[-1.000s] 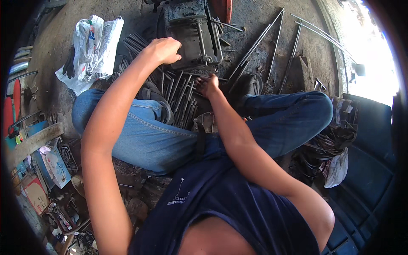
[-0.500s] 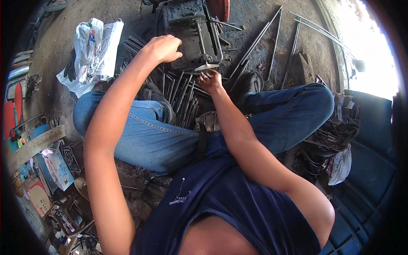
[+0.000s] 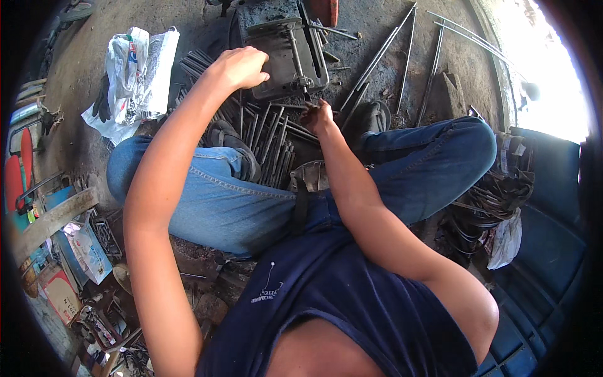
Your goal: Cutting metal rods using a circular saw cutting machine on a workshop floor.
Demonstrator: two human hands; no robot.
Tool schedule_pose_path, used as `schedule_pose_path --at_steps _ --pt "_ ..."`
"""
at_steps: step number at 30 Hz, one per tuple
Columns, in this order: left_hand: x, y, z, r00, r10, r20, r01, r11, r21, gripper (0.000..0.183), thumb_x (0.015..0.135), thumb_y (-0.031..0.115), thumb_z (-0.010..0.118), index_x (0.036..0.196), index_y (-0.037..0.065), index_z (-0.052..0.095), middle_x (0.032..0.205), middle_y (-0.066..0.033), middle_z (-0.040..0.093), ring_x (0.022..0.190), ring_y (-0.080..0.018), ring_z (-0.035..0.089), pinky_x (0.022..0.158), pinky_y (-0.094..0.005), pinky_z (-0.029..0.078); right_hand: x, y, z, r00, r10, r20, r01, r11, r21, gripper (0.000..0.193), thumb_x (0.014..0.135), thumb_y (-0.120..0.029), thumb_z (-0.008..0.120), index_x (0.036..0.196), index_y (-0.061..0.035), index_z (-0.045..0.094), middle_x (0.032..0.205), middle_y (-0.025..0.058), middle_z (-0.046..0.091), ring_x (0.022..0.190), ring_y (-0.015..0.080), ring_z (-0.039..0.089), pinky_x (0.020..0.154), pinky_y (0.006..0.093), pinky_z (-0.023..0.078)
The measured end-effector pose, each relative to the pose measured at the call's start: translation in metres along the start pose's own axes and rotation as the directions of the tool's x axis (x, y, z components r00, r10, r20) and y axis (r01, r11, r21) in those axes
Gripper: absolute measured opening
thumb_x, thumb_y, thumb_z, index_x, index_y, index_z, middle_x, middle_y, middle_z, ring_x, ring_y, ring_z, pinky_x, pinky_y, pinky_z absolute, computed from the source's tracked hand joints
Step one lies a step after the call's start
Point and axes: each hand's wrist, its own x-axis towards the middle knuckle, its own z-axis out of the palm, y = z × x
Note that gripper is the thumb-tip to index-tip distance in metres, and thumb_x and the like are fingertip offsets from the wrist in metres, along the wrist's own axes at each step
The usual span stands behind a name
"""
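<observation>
In front of my feet stands a dark metal machine base (image 3: 264,70) with a screw clamp (image 3: 295,53) running along its top. My left hand (image 3: 240,67) is closed at the base's left side, its fingers curled out of sight; what they hold is hidden. At the clamp's near end, my right hand (image 3: 320,117) closes its darkened fingers around the clamp handle (image 3: 306,97), which shows only narrowly. Below the base, several dark metal rods (image 3: 270,141) lie bunched between my shoes.
White plastic sacks (image 3: 129,75) and a dark glove (image 3: 102,100) lie at the left. Long thin rods (image 3: 433,72) rest on the floor at the right, near an angular block (image 3: 451,97). Coiled dark strips (image 3: 490,198) sit beside my right knee; boxes and tools crowd the lower left.
The clamp handle has turned from lying broad and crosswise to nearly edge-on, and my right hand has shifted slightly right with it. My left hand stays almost in place.
</observation>
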Motion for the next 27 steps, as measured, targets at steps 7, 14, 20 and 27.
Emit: schedule_pose_path --at_steps 7,14,20,27 --pt "0.0 -0.001 0.002 1.0 0.0 0.013 0.0 1.0 0.008 0.046 0.088 0.03 0.065 0.123 0.001 0.06 0.123 -0.02 0.063 0.117 -0.0337 0.059 0.1 -0.0437 0.048 0.015 0.003 0.002 0.984 0.089 0.156 -0.095 0.995 0.034 0.047 0.099 -0.045 0.044 0.099 0.0005 0.054 0.075 0.0133 0.055 0.068 0.0265 0.054 0.067 0.0467 0.048" --pt "0.001 -0.002 0.004 1.0 0.008 0.002 -0.008 1.0 0.016 0.046 0.088 0.031 0.065 0.123 0.001 0.061 0.123 -0.0199 0.063 0.117 -0.0338 0.059 0.1 -0.0441 0.048 0.02 0.012 -0.006 0.969 -0.11 -0.222 0.151 0.973 0.176 0.034 0.095 -0.041 0.047 0.093 -0.0085 0.057 0.07 0.0072 0.051 0.065 0.0216 0.052 0.065 0.044 0.044" --pt "0.003 -0.001 0.004 1.0 0.0 0.018 0.0 1.0 0.026 0.047 0.088 0.031 0.065 0.124 0.001 0.06 0.124 -0.0198 0.062 0.117 -0.0336 0.059 0.101 -0.0438 0.047 0.0 -0.001 0.007 0.994 0.097 0.06 -0.094 0.994 -0.049 0.057 0.094 -0.057 0.041 0.094 -0.0016 0.055 0.07 0.0114 0.052 0.069 0.0287 0.054 0.069 0.0437 0.047" --pt "0.003 0.001 0.003 0.999 -0.023 0.04 0.022 1.0 0.022 0.047 0.088 0.031 0.064 0.125 0.002 0.06 0.124 -0.019 0.062 0.118 -0.033 0.058 0.101 -0.0437 0.047 0.022 0.016 -0.007 0.949 -0.249 -0.194 0.259 0.965 0.03 0.028 0.091 -0.032 0.059 0.077 -0.0101 0.048 0.077 0.008 0.055 0.072 0.0266 0.054 0.072 0.0462 0.048"
